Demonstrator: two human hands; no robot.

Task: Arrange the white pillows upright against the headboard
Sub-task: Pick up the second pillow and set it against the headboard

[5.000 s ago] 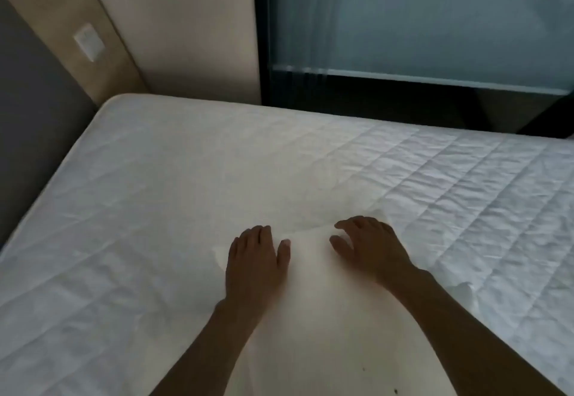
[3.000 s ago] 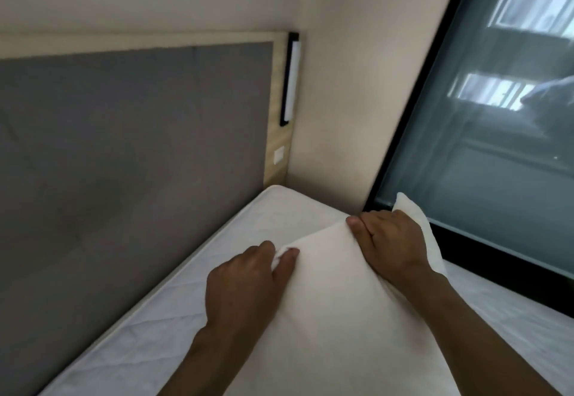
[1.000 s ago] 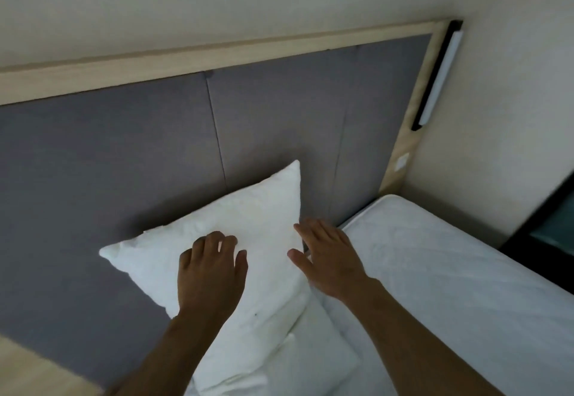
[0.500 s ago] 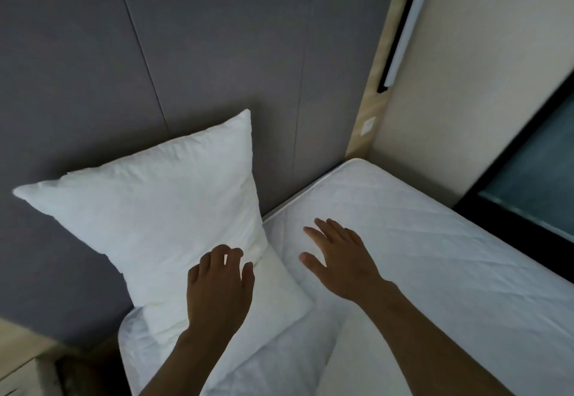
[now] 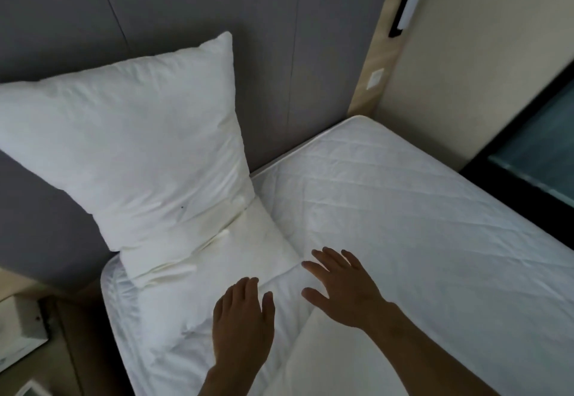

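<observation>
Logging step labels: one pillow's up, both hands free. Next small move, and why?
Probably bring both hands down onto the second pillow lying flat at the bottom edge. The first pillow already leans on the headboard, and the left hand and right hand hover open, gripping nothing.

Quilted mattress, wall switch

White pillow on quilted mattress
</observation>
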